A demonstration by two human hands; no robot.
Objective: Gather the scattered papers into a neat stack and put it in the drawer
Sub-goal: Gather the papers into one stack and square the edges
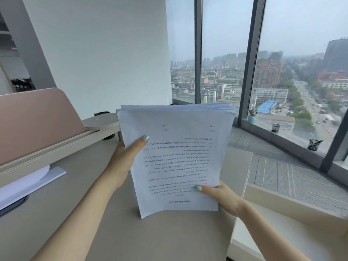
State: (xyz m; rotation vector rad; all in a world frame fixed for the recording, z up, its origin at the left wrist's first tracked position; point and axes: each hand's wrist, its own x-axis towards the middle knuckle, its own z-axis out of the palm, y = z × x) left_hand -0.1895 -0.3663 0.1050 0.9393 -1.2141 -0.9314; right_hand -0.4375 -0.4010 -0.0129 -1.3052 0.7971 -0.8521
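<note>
Nearest the camera, two bare forearms reach up from the bottom edge over the beige tabletop [169, 240]. The left hand [125, 162] grips the paper stack [177, 157] on its nine o'clock edge, thumb laid across the printed top sheet. The right hand [216, 193] pinches the stack near its five o'clock corner, thumb on top and fingers hidden beneath. The stack is held up off the tabletop, tilted toward the viewer, its text upside down. Its far edge, at twelve o'clock, shows many sheets fanned slightly out of line, so the stack does not look fully squared.

At eight o'clock more white sheets [28, 181] lie on the tabletop, partly tucked under a pink-panelled riser [37, 119]; these may be papers yet to be gathered. At four o'clock a pale open compartment [282, 219] sits beside the tabletop, likely the drawer, though I cannot be sure.

The risks, as I judge them: the grip sits on one side and one corner, so the unsupported two o'clock corner could sag and loose sheets could slide out and scatter. Lowering the stack while uneven could catch protruding edges on the drawer wall and crumple them. The sheets at eight o'clock could be left behind.
</note>
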